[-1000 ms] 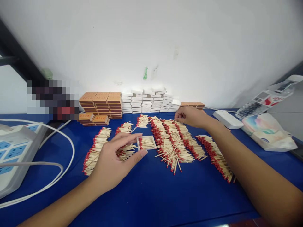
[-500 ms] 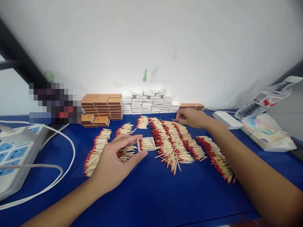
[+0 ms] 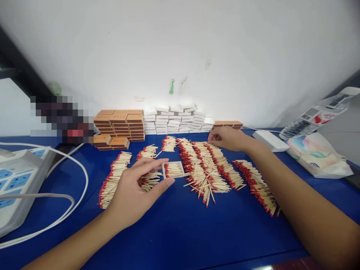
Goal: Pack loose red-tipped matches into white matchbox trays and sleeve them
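Gripping match tray (image 3: 173, 170), right hand (image 3: 228, 138) touching matches (image 3: 209, 167)

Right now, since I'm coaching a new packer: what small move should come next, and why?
Probably the right hand should pinch up a few of the matches lying at its fingertips and bring them to the tray. The left hand grips that tray between thumb and finger on the table, open side up, and the matches already in it seem to leave room.

power strip (image 3: 17, 187) at left; tissue pack (image 3: 317, 155) at right.
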The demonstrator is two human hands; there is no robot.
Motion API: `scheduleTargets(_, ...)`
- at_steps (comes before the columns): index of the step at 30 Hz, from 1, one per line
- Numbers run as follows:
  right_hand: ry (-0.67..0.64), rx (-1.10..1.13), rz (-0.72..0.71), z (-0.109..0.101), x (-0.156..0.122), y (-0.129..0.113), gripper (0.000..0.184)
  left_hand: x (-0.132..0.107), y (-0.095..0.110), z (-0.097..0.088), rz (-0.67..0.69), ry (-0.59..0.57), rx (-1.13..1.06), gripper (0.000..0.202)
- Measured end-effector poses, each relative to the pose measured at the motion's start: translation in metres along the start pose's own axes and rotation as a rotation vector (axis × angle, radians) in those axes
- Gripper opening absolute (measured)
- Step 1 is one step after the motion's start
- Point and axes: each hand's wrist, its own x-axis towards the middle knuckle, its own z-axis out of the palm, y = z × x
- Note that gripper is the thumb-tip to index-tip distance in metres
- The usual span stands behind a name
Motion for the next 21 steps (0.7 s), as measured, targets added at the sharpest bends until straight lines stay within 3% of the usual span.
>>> scheduleTargets(5,0.002,-0.004,0.043,-0.001,-0.001,-0.006,0.013,0.000,0.002,-0.001,-0.004,-0.011,-0.005,0.039)
scheduleTargets(21,0.026,0.035,-0.026,0.008,0.006,0.005,0.011,0.001,0.001,0.000,-0.002,-0.016,0.006,0.039)
